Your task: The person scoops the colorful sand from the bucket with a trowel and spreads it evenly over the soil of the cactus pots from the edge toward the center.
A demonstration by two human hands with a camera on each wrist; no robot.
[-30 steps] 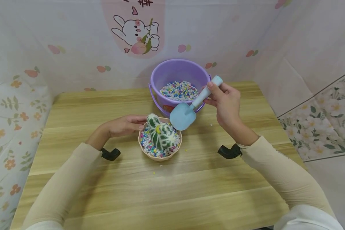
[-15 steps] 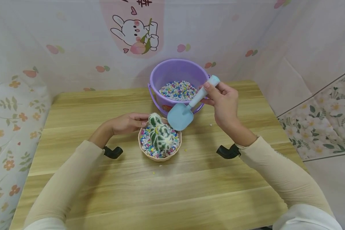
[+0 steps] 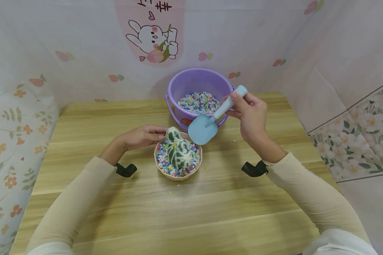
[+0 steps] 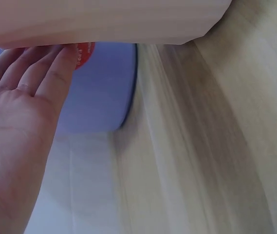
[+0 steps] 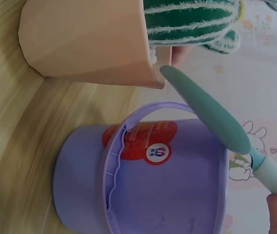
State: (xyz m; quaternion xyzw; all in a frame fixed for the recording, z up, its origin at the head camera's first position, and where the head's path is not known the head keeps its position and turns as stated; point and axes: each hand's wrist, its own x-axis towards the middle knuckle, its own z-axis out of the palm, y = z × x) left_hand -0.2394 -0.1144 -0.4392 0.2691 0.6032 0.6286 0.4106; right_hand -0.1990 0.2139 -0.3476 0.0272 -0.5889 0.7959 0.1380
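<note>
In the head view, a pale peach flowerpot (image 3: 197, 166) holds a fuzzy green-and-white cactus (image 3: 179, 156) set in colored pebbles (image 3: 162, 161). My left hand (image 3: 143, 137) holds the pot's far left rim, the thumb at the rim and the fingers behind. Those fingers (image 4: 46, 73) reach straight to the pot in the left wrist view, their tips hidden. My right hand (image 3: 253, 115) grips the handle of a light blue toy shovel (image 3: 203, 129). Its tilted blade hangs by the pot's right rim, with no pebbles visible on it.
A purple bucket (image 3: 194, 78) with more pebbles stands just behind the pot, its handle hanging at the front. A few stray pebbles lie on the wooden table (image 3: 210, 216). A printed cloth (image 3: 89, 42) hangs behind.
My left hand has shifted slightly right along the pot's rim, and the cactus stands a bit more upright. My right hand and the shovel have barely moved.
</note>
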